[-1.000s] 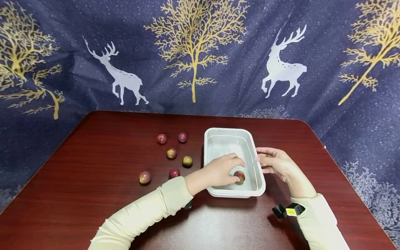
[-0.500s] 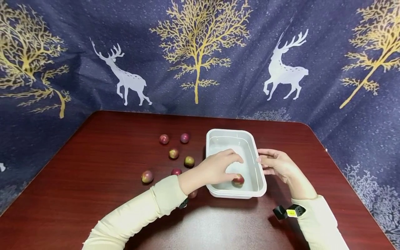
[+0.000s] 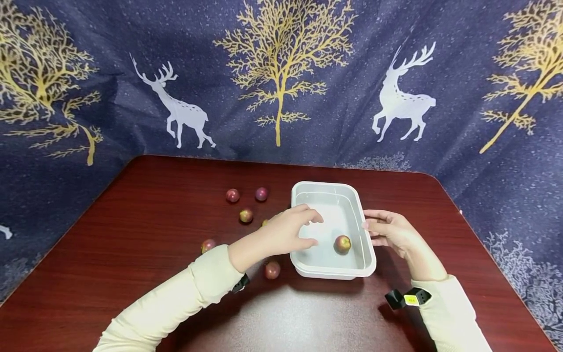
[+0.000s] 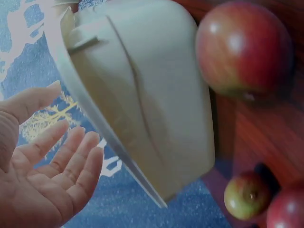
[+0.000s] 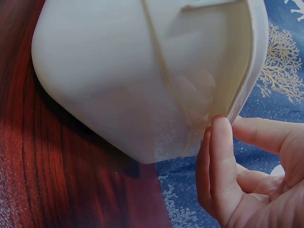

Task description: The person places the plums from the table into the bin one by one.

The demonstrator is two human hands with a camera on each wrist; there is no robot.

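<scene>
A white plastic basin (image 3: pixel 327 270) stands on the table, and one red-yellow plum (image 3: pixel 342 244) lies inside it. My left hand (image 3: pixel 288 232) hovers over the basin's left rim, thumb and fingers spread with nothing between them; the left wrist view shows its palm (image 4: pixel 47 190) beside the rim. My right hand (image 3: pixel 391 232) pinches the basin's right rim between thumb and fingers, as the right wrist view shows at the fingertips (image 5: pixel 221 130). A reddish plum (image 3: pixel 272 270) sits on the table just left of the basin, below my left wrist.
Several more plums lie left of the basin: a red one (image 3: pixel 232 195), a purple one (image 3: pixel 261 194), a yellowish one (image 3: pixel 246 215) and one partly behind the left sleeve (image 3: pixel 208 245). The dark red table (image 3: pixel 154 205) ends at a blue cloth with deer and trees (image 3: pixel 325 122).
My left hand has let go of the plum in the basin and drawn back leftward to the rim. The plum has shifted slightly in the basin. My right hand stays at the rim.
</scene>
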